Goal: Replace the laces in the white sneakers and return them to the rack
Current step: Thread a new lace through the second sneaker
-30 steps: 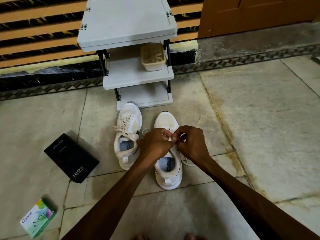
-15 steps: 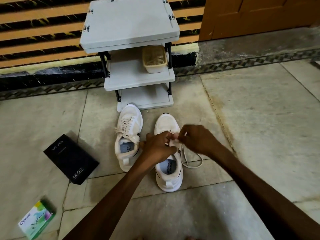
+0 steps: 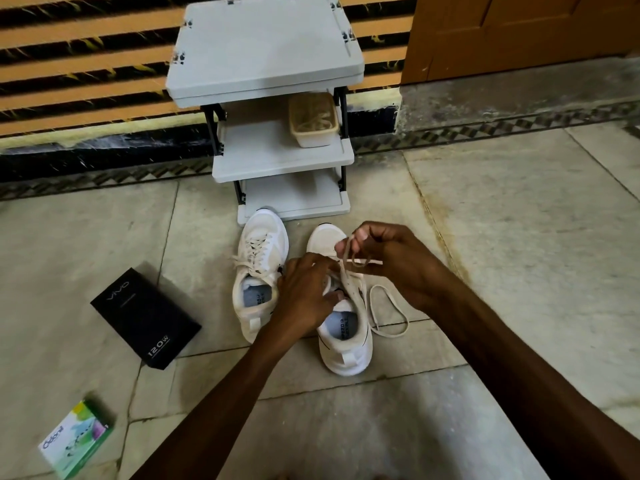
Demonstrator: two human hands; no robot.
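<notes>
- Currently both white sneakers stand on the tiled floor [image 3: 519,237] in front of the rack [image 3: 277,161]. Toes point at the rack, heels at the person, long axes run away from the camera, and the toes converge slightly.
- The laced sneaker [image 3: 258,271] sits on the left with its toe touching or just short of the rack's bottom shelf.
- The second sneaker [image 3: 346,334] stands just beside it on the right, and both hands are on it.
- The left hand [image 3: 304,292] presses down on its upper. Its fingers curl over the tongue area and the thumb sits at the collar, hiding the eyelets beneath.
- The right hand [image 3: 398,261] is raised above the toe, fingers [image 3: 362,234] pinching the lace [image 3: 388,317]. One strand runs down to the eyelets, and the slack loops on the floor to the shoe's right.
- A beige basket [image 3: 313,121] holding pale laces sits on the middle shelf, right side.
- A black box [image 3: 145,317] lies on the floor left of the sneakers, apart from them, and a green box [image 3: 76,439] lies nearer the camera.
- A wooden door [image 3: 519,29] is at top right.
</notes>
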